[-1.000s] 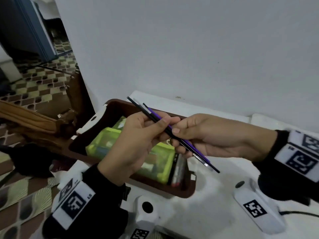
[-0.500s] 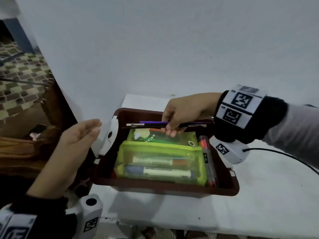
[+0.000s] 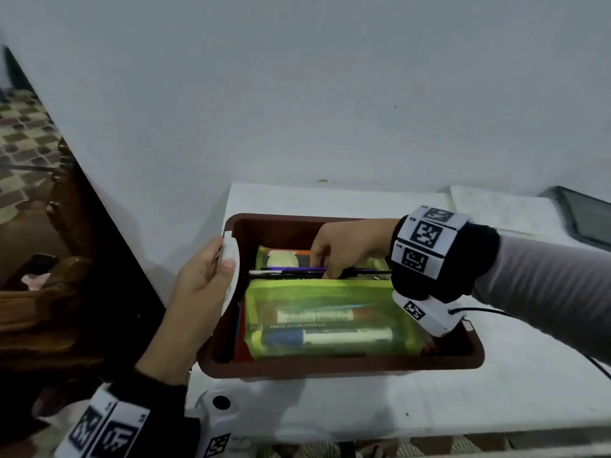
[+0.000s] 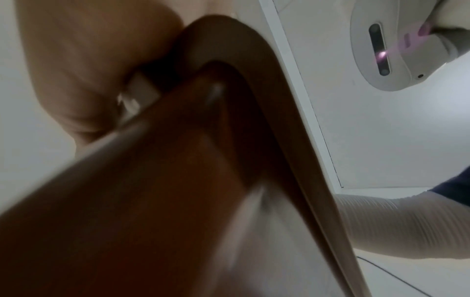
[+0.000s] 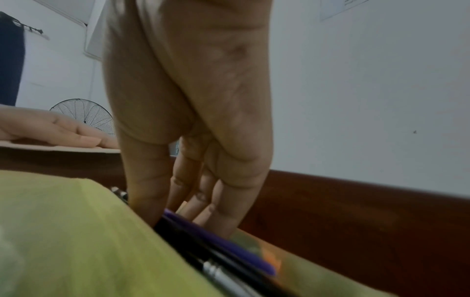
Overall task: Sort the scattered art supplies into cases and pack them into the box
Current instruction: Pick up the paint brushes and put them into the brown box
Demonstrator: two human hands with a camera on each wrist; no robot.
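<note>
Half a second ago my left hand point(image 3: 201, 285) hung open in the air beside the box point(image 3: 337, 366); now it grips the white latch point(image 3: 229, 259) on the box's left rim, thumb on top and fingers wrapped round the outside. My right hand point(image 3: 350, 246) has gone deeper into the box with the brushes point(image 3: 287, 272), which now lie across the gap between the two green cases instead of hovering above them.

In the right wrist view my right fingers point(image 5: 142, 180) point straight down, close together, with the thumb on one side of the brushes and the fingertips on the other. I count a purple handle and at least two black ones, one with a silver collar, but the bundle is blurred and my hand covers its middle, so the number is uncertain. I pinch them against the edge of the near green case point(image 3: 330, 322), through which two fat markers show. The far green case point(image 3: 284, 257) is mostly hidden behind my hand and the brushes; only a pale round label and an orange strip show.

The left wrist view is badly smeared: just the brown rim, a bit of white latch and my thumb. My right wristband hides the box's right side. A dark tablet point(image 3: 585, 219) is cut off at the right edge of the white table point(image 3: 496, 391).
</note>
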